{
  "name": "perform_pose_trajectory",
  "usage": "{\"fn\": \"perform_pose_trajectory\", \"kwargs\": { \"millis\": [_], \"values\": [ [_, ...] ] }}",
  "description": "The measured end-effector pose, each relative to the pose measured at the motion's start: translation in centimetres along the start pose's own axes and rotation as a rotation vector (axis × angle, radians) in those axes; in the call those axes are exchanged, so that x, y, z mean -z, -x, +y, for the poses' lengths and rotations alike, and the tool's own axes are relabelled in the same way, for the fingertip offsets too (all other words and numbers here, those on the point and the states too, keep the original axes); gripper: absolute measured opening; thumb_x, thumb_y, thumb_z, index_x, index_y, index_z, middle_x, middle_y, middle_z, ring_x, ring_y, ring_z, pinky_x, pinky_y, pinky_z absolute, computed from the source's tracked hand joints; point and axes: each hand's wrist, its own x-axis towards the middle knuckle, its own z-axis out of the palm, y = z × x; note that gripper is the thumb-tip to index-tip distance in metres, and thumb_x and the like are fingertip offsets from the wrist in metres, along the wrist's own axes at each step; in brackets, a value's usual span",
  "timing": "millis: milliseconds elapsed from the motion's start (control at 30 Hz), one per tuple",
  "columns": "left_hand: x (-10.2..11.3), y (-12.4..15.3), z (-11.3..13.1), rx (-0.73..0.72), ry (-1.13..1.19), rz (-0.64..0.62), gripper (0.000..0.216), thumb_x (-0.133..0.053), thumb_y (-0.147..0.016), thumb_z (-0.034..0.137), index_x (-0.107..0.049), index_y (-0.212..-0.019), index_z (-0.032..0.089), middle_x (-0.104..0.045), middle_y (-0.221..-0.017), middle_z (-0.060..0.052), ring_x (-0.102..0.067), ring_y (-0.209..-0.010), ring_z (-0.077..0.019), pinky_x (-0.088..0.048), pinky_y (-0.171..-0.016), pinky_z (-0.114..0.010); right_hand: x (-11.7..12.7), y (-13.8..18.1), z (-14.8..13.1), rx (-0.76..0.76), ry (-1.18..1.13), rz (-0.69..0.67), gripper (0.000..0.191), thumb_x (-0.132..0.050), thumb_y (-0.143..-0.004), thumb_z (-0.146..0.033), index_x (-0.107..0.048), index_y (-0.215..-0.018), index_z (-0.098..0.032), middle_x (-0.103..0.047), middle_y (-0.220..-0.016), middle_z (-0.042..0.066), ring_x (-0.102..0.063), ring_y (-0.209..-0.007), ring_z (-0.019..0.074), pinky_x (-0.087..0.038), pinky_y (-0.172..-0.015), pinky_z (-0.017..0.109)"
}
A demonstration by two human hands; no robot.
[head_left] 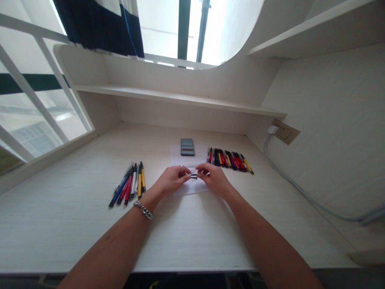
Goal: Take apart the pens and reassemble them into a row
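My left hand (172, 179) and my right hand (214, 178) meet over a white sheet of paper (192, 188) on the desk. Both pinch a small black and white pen (194, 173) between their fingertips, one hand at each end. A chain bracelet sits on my left wrist. To the left lies a group of several pens (129, 184), blue, red, white and yellow. To the right lies a longer row of several pens (230, 159) in mixed colours.
A small dark grey box (187, 146) lies flat behind my hands. A wall socket with a white plug (273, 129) and grey cable (300, 190) runs along the right wall. A shelf (180, 97) spans the desk's back; a window frame stands left.
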Motion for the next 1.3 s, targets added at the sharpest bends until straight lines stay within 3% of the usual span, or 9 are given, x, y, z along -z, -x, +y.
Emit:
{"fn": "perform_pose_trajectory", "kwargs": {
  "millis": [133,500,833,1067,1300],
  "values": [
    [0.1,-0.2,-1.0,0.041,0.010,0.079,0.030,-0.056,-0.079,0.038,-0.067,-0.098,0.016,-0.071,-0.088,-0.007,-0.064,-0.079,-0.0189,-0.048,-0.073,-0.029,-0.8,0.0,0.4,-0.017,0.156,-0.038,0.011,-0.063,-0.077,-0.015,-0.072,-0.084,-0.020,-0.065,-0.083,0.003,-0.057,-0.074,0.0136,-0.041,-0.072,0.025],
    [-0.3,-0.3,-1.3,0.010,0.032,0.081,0.024,-0.059,-0.078,0.035,-0.066,-0.093,0.018,-0.071,-0.089,-0.006,-0.065,-0.081,-0.0185,-0.049,-0.074,-0.029,-1.9,0.1,0.0,-0.139,0.342,-0.140,0.012,-0.061,-0.078,-0.020,-0.072,-0.082,-0.023,-0.065,-0.087,0.005,-0.058,-0.081,0.0173,-0.039,-0.072,0.026],
    [-0.4,-0.2,-1.5,0.017,0.024,0.055,0.025,-0.059,-0.078,0.034,-0.068,-0.096,0.017,-0.071,-0.085,-0.007,-0.065,-0.078,-0.0188,-0.048,-0.072,-0.029,0.5,-0.1,-1.0,-0.007,0.063,0.137,0.012,-0.055,-0.084,-0.018,-0.066,-0.088,-0.018,-0.069,-0.085,0.004,-0.062,-0.079,0.0153,-0.044,-0.073,0.025],
    [-0.6,0.0,-1.0,0.010,0.024,0.031,0.024,-0.060,-0.077,0.030,-0.068,-0.097,0.019,-0.072,-0.085,-0.006,-0.065,-0.078,-0.0181,-0.048,-0.073,-0.029,-0.3,0.1,-1.2,0.080,0.064,0.111,0.016,-0.055,-0.082,-0.012,-0.069,-0.087,-0.018,-0.071,-0.088,0.005,-0.063,-0.082,0.0159,-0.046,-0.076,0.026],
    [-0.7,0.1,-0.6,-0.010,0.050,0.018,0.022,-0.061,-0.077,0.027,-0.069,-0.095,0.018,-0.072,-0.085,-0.006,-0.065,-0.077,-0.0176,-0.048,-0.072,-0.028,-0.1,0.1,-1.2,0.068,-0.015,0.062,0.015,-0.059,-0.082,-0.017,-0.071,-0.091,-0.020,-0.071,-0.088,0.005,-0.063,-0.081,0.0156,-0.046,-0.076,0.027]
  ]
}}
